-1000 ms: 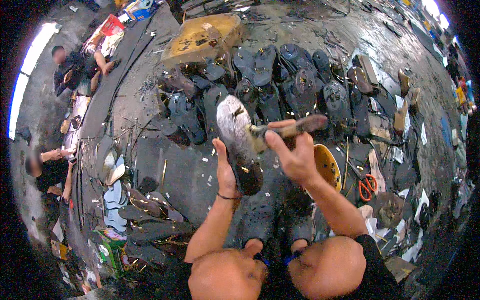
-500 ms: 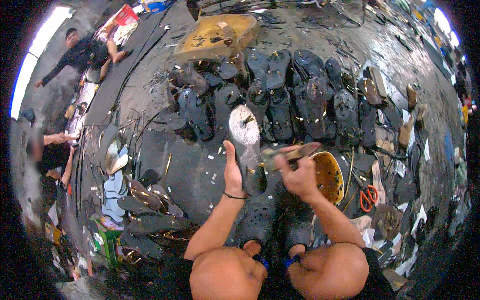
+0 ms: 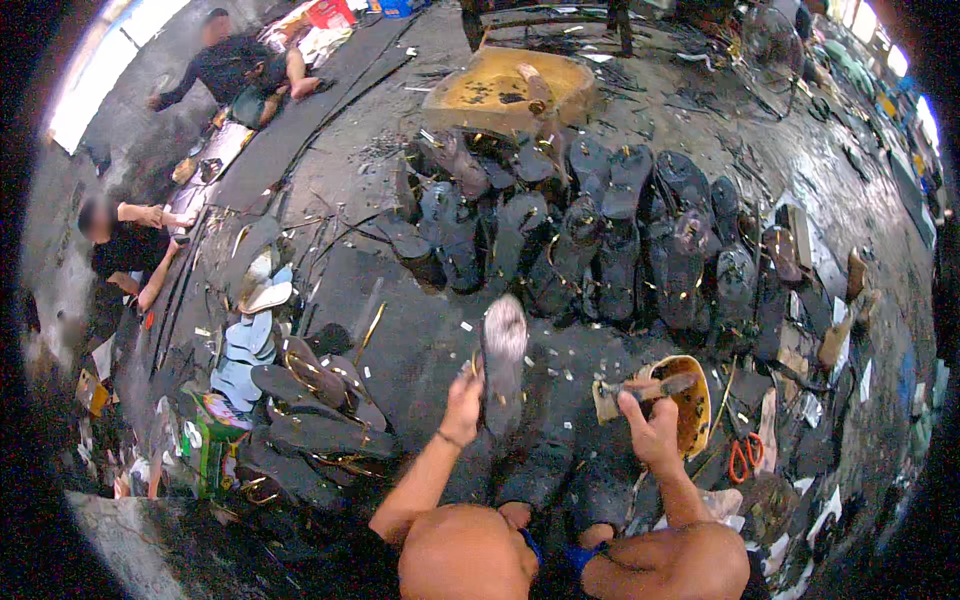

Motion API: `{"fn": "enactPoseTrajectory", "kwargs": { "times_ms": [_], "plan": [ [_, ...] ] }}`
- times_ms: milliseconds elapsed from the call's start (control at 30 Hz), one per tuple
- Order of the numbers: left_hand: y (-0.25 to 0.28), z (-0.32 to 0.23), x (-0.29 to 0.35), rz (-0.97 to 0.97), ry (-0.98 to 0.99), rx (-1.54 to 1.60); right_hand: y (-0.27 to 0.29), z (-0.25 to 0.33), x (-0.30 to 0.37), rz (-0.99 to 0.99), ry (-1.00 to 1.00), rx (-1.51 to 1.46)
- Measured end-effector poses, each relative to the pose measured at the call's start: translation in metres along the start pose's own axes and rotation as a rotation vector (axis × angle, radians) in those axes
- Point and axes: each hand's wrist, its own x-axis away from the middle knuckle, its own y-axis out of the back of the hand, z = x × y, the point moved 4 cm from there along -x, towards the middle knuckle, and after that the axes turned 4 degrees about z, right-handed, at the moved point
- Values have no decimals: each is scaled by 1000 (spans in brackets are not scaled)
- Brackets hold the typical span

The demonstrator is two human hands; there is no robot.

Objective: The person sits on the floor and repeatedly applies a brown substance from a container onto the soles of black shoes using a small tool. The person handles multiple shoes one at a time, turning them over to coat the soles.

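Sole (image 3: 505,375) gripped by the left hand (image 3: 462,408), forearm (image 3: 415,490) slanting inward; right hand (image 3: 654,432) has its fingers round a brush (image 3: 608,401).

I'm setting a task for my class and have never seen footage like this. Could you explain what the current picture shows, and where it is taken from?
There is no machine here: a person works with two bare hands. The camera sits on their head and looks down; its fisheye lens bends straight edges, and picture left is the person's left.

The left hand holds a dark sole whose far end looks pale and shiny. The right hand grips a brush-like tool, partly in front of a yellow container.

On the dark ground beyond lie many dark soles, with a larger yellow tub behind them. Orange-handled scissors lie at right, pale blue pieces at left. Two other people sit further left.
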Motion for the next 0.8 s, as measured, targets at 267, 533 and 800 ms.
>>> {"fn": "enactPoseTrajectory", "kwargs": {
  "times_ms": [267,533,800],
  "plan": [
    [105,-122,-88,-399,-329,197,30,-14,8,-89,63,254],
    [120,-65,27,-571,-490,-234,102,-79,20,-251,-54,1089],
    [361,-187,49,-1112,-283,-392,113,-105,48,54,-162,965]
  ]
}}
